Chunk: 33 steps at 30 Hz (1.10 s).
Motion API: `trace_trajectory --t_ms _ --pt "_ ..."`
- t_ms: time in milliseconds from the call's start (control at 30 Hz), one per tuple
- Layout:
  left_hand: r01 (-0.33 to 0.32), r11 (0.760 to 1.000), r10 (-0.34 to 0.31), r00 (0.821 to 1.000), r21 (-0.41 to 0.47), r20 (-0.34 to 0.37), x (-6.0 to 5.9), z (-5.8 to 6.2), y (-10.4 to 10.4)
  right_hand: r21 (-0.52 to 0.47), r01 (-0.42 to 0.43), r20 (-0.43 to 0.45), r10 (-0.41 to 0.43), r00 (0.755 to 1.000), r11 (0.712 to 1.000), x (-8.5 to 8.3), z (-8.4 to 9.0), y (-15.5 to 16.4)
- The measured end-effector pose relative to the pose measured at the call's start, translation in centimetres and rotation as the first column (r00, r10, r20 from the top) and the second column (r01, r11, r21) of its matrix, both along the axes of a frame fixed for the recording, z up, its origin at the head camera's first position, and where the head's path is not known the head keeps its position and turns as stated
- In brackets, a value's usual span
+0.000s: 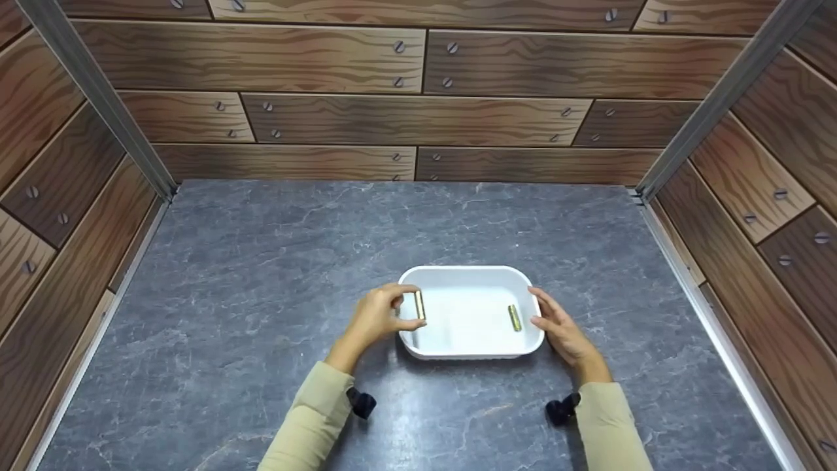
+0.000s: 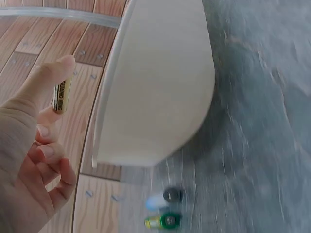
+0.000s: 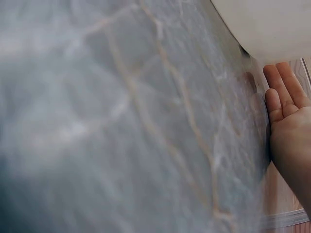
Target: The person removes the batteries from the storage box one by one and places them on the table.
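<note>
Sleeves of pale cloth frame the bottom of my view, and beyond them my two hands flank a white plastic tub that sits on the grey marbled tabletop. My left hand holds its grip clamped on a gold battery, pinched upright between thumb and forefinger just over the tub's left rim; the left wrist view shows the same battery at my fingertips, right beside the tub's outer wall. My right hand has its grip apart, fingers straight and relaxed, resting near the tub's right wall; from the wrist camera I cannot tell whether the fingers actually touch the tub or only hover beside it, since that picture is blurred. A second gold battery already lies inside the tub near its right side.

As I judge it, the work is about half done: one battery is in the tub, and the one in my left hand has not yet been let go. Wood-patterned panels wall in the tabletop on three sides.
</note>
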<state>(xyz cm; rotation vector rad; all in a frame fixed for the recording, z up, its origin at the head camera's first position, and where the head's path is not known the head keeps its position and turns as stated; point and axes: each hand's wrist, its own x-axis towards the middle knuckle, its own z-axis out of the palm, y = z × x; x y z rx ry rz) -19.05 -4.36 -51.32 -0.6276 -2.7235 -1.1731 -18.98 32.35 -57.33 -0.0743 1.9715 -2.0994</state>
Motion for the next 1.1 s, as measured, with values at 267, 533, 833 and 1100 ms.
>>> trace_trajectory --t_ms 267,533,833,1100 --pt "0.011 1.0 -0.012 1.0 0.015 0.014 -0.1 -0.9 -2.2 0.006 0.003 -0.008 -0.002 1.0 1.0 0.0 0.0 -0.1" --pt "0.008 0.997 -0.014 0.997 0.077 0.08 0.2 -1.6 -4.0 0.003 0.031 -0.009 -0.031 0.999 1.0 0.1 -0.1 -0.1" --pt "-0.016 0.997 0.008 0.994 0.075 0.112 0.2 -2.3 -5.8 -0.004 0.013 -0.028 -0.013 1.0 1.0 0.0 -0.2 0.0" --pt "-0.031 0.997 0.014 0.977 0.077 0.212 0.1 -3.0 -7.3 -0.008 0.016 -0.014 -0.016 1.0 1.0 0.0 -0.1 -0.1"
